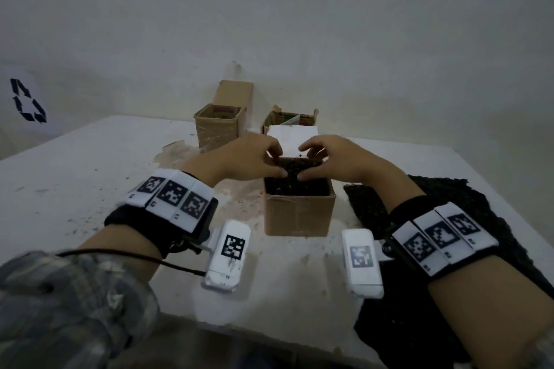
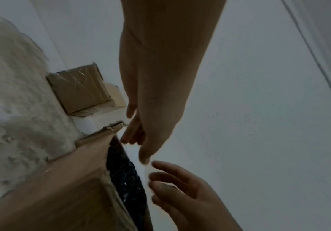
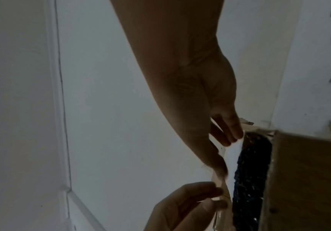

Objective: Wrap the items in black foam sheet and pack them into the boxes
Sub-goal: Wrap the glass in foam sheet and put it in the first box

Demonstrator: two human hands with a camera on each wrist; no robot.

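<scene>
The near cardboard box (image 1: 299, 213) already holds a black-foam bundle (image 1: 295, 186). Above it, left hand (image 1: 248, 159) and right hand (image 1: 332, 163) pinch its white flap (image 1: 292, 141); closing remains. Behind it, two open boxes (image 1: 220, 126) wait.

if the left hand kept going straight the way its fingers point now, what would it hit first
Probably the white flap at the back of the nearest cardboard box; the left hand already reaches it over the black foam. Just beyond come the right hand's fingertips, though depth is uncertain.
</scene>
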